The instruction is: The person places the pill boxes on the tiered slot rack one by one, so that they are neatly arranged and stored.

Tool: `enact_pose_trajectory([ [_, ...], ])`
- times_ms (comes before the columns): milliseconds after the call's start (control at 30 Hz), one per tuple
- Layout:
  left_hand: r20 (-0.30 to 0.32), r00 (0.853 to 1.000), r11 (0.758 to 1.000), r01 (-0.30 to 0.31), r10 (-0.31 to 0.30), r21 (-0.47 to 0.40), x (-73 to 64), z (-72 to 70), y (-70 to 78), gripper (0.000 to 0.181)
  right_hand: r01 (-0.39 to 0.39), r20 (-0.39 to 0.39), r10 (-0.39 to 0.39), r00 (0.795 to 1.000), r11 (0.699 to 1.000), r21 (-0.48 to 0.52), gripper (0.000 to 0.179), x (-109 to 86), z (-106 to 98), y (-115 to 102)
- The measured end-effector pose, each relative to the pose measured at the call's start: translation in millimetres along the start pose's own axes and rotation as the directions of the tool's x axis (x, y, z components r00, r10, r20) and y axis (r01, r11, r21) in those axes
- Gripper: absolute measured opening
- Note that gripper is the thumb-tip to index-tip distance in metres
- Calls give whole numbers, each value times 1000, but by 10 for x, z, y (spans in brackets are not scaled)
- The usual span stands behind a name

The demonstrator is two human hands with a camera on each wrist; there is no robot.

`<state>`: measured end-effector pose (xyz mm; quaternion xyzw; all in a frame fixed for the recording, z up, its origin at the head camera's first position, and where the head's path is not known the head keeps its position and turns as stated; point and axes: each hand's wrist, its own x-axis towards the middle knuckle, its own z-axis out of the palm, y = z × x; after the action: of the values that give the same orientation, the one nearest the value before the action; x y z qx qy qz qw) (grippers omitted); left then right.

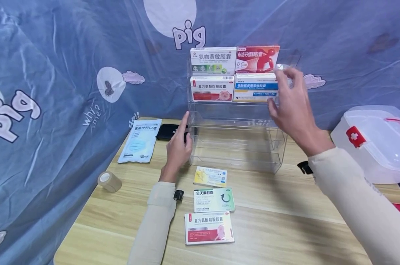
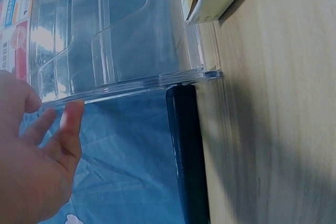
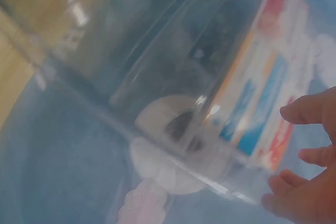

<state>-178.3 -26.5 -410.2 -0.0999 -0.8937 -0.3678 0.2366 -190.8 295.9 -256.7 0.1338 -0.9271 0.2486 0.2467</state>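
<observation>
A clear stepped display rack (image 1: 233, 143) stands on the table, its upper two tiers holding medicine boxes. My left hand (image 1: 179, 149) is at the rack's left side, index finger extended; in the left wrist view its fingertips (image 2: 73, 111) meet the side panel's edge. My right hand (image 1: 294, 105) is at the right end of the second tier, thumb and fingers spread beside a blue-and-white capsule box (image 1: 255, 88). A red box (image 1: 257, 59) and a white-green box (image 1: 213, 60) fill the top tier. A red-and-white box (image 1: 212, 89) sits left of the blue-and-white one.
In front of the rack lie a yellow-white box (image 1: 210, 176), a green-white box (image 1: 214, 200) and a red-white box (image 1: 209, 228). To the left are a mask packet (image 1: 140, 141), a black case (image 1: 166, 131) and a tan bandage roll (image 1: 109, 182). A first-aid case (image 1: 372, 147) stands right.
</observation>
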Motion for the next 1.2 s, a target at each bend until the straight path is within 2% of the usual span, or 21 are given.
enact_pose_trajectory([
  [100, -6, 1000, 1000, -1, 1, -3, -3, -1, -2, 76, 59, -9, -59, 998, 998, 23, 72, -244, 39, -118],
  [267, -21, 1000, 1000, -1, 1, -2, 1, -2, -1, 75, 165, 38, -165, 986, 986, 14, 64, -781, 258, -257],
  [400, -17, 1000, 1000, -6, 6, -12, 21, 4, 6, 76, 193, 121, -194, 973, 981, 25, 60, -1203, 454, -309],
  [500, -14, 1000, 1000, -8, 8, -19, 29, 9, 9, 76, 172, 231, -174, 957, 985, 29, 60, -1470, 553, -343],
  [600, -19, 1000, 1000, -8, 8, -20, 21, 12, 1, 76, 118, 358, -129, 925, 992, 51, 60, -1717, 620, -404],
  [733, -23, 1000, 1000, -11, 10, -20, 9, 13, -12, 75, 23, 509, -78, 857, 993, 113, 63, -2045, 707, -499],
  [833, -17, 1000, 1000, -8, 7, -16, 11, 11, -19, 75, -35, 590, -54, 806, 990, 139, 69, -2250, 772, -560],
  [900, -12, 1000, 1000, 2, -2, -17, 15, 5, -17, 75, -71, 619, -36, 785, 986, 148, 71, -2343, 809, -593],
  [1100, -14, 1000, 1000, 15, -16, -18, 9, -9, -4, 76, -168, 642, 72, 763, 982, 90, 84, -2465, 835, -632],
  [1200, -15, 1000, 1000, 12, -13, -15, 7, 2, -7, 76, -222, 656, 139, 742, 974, 44, 91, -2486, 776, -593],
])
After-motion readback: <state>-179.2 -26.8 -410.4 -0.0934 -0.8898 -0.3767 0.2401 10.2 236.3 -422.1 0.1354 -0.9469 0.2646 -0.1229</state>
